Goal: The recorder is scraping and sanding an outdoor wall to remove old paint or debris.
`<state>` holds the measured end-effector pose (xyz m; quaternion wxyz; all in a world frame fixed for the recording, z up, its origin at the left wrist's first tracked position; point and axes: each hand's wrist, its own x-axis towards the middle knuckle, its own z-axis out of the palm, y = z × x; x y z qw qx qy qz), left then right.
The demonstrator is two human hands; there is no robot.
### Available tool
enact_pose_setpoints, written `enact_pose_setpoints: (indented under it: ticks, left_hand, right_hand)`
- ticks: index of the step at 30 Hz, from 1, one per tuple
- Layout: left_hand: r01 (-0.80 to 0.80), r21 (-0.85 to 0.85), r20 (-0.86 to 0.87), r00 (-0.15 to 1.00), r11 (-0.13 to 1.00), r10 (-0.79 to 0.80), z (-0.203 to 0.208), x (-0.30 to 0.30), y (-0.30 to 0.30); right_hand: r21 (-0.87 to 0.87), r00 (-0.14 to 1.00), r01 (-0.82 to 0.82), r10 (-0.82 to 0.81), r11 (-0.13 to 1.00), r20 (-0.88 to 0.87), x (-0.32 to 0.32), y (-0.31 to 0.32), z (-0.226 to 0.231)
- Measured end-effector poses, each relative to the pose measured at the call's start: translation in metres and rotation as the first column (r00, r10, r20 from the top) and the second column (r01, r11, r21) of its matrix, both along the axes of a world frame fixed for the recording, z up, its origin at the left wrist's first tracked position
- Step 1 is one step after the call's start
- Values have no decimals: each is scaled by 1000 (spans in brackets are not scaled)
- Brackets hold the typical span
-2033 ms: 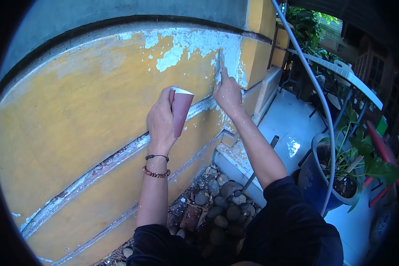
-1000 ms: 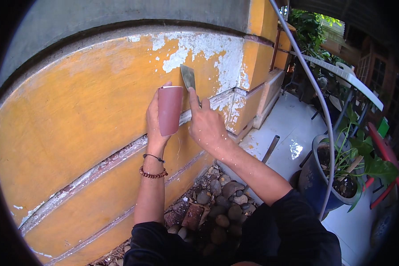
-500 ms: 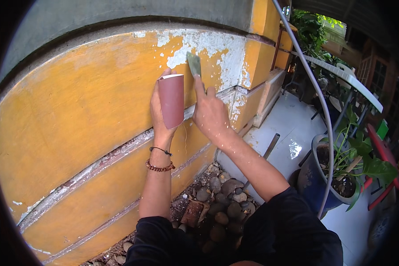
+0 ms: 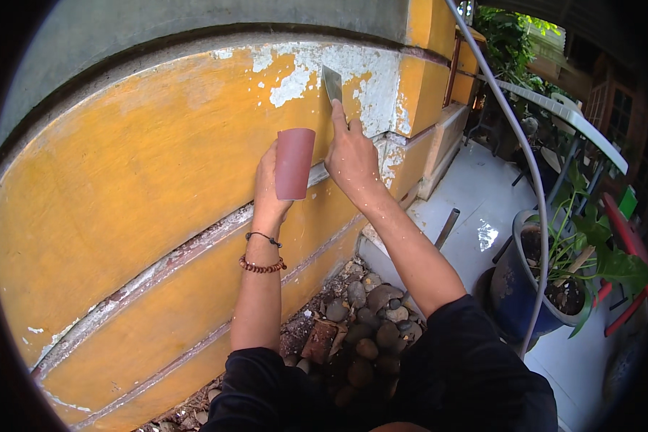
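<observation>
My right hand (image 4: 354, 160) is closed around a putty knife (image 4: 332, 83), its index finger stretched along the tool toward the metal blade. The blade points up against the yellow wall (image 4: 158, 158), at a flaked patch (image 4: 371, 75) of white and grey beneath the paint. Whether the edge touches the surface, I cannot tell. Lower and to the left, my left hand (image 4: 266, 183) grips a curved sheet of reddish-brown sandpaper (image 4: 295, 164), which hides most of its fingers. Small pale flecks dot my right hand and forearm.
Rounded stones (image 4: 367, 349) lie along the wall's foot. To the right stand a blue pot (image 4: 507, 299) with a leafy plant and a red chair (image 4: 621, 237). A grey hose (image 4: 522, 144) crosses before a white table (image 4: 569, 115). A dark pipe (image 4: 448, 227) leans above pale tiles.
My right hand and the putty knife have shifted right and the blade sits higher on the flaked patch. My left hand has moved slightly right and down with the sandpaper.
</observation>
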<state>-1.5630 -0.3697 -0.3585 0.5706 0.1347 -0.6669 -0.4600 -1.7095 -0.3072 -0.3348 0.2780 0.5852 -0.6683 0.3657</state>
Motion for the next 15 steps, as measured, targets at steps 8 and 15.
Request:
enact_pose_setpoints:
  ticks: [8,15]
  left_hand:
    - [254,308,101,950,917,-297,-28,-18,2]
    - [96,168,162,979,981,-124,-32,-24,5]
  right_hand:
    - [131,977,-201,190,971,93,18,30,-46]
    - [145,946,-323,314,935,78,-5,41,-34]
